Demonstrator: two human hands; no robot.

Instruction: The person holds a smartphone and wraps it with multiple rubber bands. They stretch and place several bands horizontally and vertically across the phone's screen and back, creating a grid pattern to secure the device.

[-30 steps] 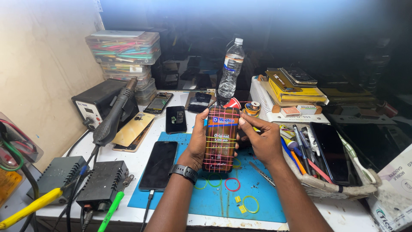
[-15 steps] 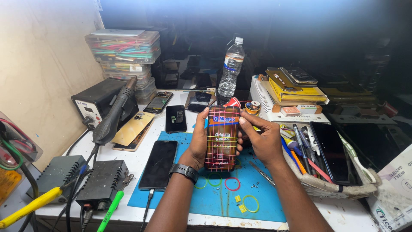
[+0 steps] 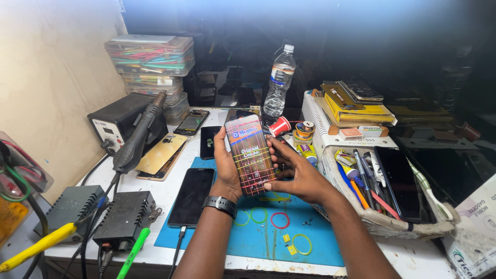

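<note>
My left hand (image 3: 226, 168) and my right hand (image 3: 298, 173) together hold a phone-sized display panel (image 3: 250, 154) upright above the blue work mat (image 3: 258, 232). The panel has a dark face with a red and orange grid film and a printed label on top. My left fingers wrap its left edge; my right fingers press its right edge and lower corner. A black watch (image 3: 220, 204) is on my left wrist. Coloured rubber bands (image 3: 280, 220) lie on the mat below my hands.
A black phone (image 3: 192, 196) lies left of the mat, with other phones and a gold back cover (image 3: 160, 153) behind. A hot-air station (image 3: 121, 121), small power boxes (image 3: 124, 219), stacked plastic boxes (image 3: 152, 64), a water bottle (image 3: 279, 80) and a tray of tools (image 3: 382, 186) surround the mat.
Both hands keep their grip on the panel. It has tilted a little and moved slightly toward me; nothing else on the bench has moved.
</note>
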